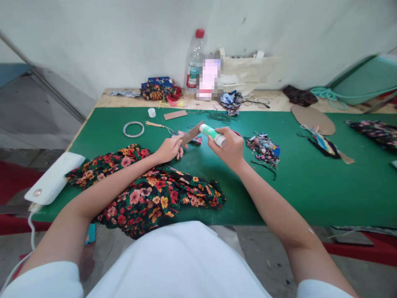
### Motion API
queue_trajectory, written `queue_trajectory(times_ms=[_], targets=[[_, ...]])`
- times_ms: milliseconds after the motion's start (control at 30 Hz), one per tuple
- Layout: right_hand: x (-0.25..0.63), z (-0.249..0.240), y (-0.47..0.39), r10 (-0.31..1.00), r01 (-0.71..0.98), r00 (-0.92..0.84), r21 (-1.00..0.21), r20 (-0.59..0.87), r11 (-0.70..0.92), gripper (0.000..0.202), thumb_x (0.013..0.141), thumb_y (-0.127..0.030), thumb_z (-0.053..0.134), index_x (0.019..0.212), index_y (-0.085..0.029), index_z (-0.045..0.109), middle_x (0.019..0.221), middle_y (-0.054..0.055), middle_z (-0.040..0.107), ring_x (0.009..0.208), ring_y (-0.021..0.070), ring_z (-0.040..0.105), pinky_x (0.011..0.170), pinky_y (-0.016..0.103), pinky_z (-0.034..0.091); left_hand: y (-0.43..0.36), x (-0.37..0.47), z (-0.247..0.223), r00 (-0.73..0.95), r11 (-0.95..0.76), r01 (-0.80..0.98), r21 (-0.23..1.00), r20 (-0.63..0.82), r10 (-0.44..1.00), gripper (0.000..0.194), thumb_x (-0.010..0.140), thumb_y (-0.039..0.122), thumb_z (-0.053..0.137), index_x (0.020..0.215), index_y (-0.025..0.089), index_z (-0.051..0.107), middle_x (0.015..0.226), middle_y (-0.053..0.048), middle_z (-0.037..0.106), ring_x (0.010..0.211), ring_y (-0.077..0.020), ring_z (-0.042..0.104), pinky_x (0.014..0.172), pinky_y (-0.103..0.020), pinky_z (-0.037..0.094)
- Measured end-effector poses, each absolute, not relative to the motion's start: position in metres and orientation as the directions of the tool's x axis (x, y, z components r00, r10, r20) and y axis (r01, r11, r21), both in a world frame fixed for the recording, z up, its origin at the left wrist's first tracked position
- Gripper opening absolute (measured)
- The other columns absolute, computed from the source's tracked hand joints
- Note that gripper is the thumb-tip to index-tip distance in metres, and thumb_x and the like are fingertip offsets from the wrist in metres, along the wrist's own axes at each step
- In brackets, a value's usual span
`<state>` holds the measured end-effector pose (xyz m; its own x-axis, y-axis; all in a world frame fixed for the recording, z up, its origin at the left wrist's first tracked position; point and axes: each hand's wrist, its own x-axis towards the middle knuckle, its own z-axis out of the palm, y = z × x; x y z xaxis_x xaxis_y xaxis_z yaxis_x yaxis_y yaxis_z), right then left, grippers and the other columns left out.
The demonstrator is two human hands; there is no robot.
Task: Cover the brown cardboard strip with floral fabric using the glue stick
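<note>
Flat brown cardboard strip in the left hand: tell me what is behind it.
Small pink patterned fabric scraps show on both sides of the strip, over the green tabletop. Whatever lies directly behind the strip or left hand is covered and cannot be seen.

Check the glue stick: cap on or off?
Off: the glue stick is in the right hand, its white cap apart on the green mat.

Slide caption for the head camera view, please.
Right hand holds a white-and-green cylindrical glue stick at the end of a narrow brown cardboard strip in the left hand.
</note>
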<state>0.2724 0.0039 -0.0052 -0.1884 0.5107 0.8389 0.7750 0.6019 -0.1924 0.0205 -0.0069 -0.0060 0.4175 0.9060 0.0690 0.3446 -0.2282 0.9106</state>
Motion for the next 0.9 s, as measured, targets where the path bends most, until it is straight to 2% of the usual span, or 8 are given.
queue_trajectory(times_ms=[200, 333, 533, 767, 900], targets=[[0.272, -0.004, 0.004, 0.44, 0.762, -0.183, -0.156, 0.879, 0.629, 0.018, 0.092, -0.04, 0.066, 0.096, -0.022, 0.064, 0.078, 0.004, 0.076, 0.06, 0.02, 0.067, 0.057, 0.031, 0.049, -0.008, 0.021, -0.006, 0.401, -0.216, 0.353, 0.91, 0.061, 0.914, 0.028, 0.106, 0.023, 0.038, 0.093, 0.016, 0.061, 0.051, 0.006, 0.062, 0.037, -0.0061, 0.055, 0.047, -0.016, 0.045], [0.273, -0.004, 0.003, 0.463, 0.773, -0.185, -0.162, 0.867, 0.613, 0.019, 0.093, -0.042, 0.064, 0.097, -0.023, 0.063, 0.078, 0.004, 0.075, 0.06, 0.02, 0.065, 0.058, 0.032, 0.049, -0.008, 0.02, -0.007, 0.415, -0.24, 0.347, 0.907, 0.081, 0.906, 0.028, 0.107, 0.025, 0.037, 0.09, 0.018, 0.058, 0.05, 0.006, 0.061, 0.037, -0.0064, 0.054, 0.047, -0.016, 0.045], [0.271, -0.006, 0.001, 0.487, 0.772, -0.192, -0.176, 0.852, 0.611, 0.021, 0.093, -0.043, 0.063, 0.096, -0.023, 0.063, 0.076, 0.003, 0.074, 0.057, 0.0183, 0.064, 0.057, 0.031, 0.048, -0.008, 0.021, -0.004, 0.421, -0.232, 0.389, 0.892, 0.052, 0.906, 0.025, 0.106, 0.019, 0.037, 0.096, 0.016, 0.06, 0.051, 0.007, 0.06, 0.037, -0.0053, 0.053, 0.05, -0.015, 0.044], [0.264, -0.005, -0.005, 0.41, 0.674, -0.232, -0.158, 0.882, 0.721, 0.016, 0.095, -0.037, 0.068, 0.101, -0.022, 0.063, 0.082, 0.004, 0.077, 0.066, 0.0187, 0.071, 0.06, 0.029, 0.051, -0.008, 0.022, -0.001, 0.425, -0.208, 0.385, 0.899, 0.027, 0.905, 0.026, 0.105, 0.017, 0.035, 0.102, 0.014, 0.061, 0.052, 0.007, 0.058, 0.039, -0.0064, 0.052, 0.047, -0.015, 0.042], [0.258, -0.004, -0.01, 0.389, 0.64, -0.271, -0.137, 0.88, 0.756, 0.016, 0.095, -0.032, 0.07, 0.104, -0.022, 0.062, 0.084, 0.005, 0.077, 0.067, 0.0185, 0.072, 0.059, 0.028, 0.052, -0.008, 0.021, -0.003, 0.446, -0.256, 0.383, 0.887, 0.065, 0.893, 0.026, 0.105, 0.016, 0.034, 0.094, 0.016, 0.058, 0.051, 0.007, 0.058, 0.038, -0.0057, 0.052, 0.049, -0.015, 0.041]])
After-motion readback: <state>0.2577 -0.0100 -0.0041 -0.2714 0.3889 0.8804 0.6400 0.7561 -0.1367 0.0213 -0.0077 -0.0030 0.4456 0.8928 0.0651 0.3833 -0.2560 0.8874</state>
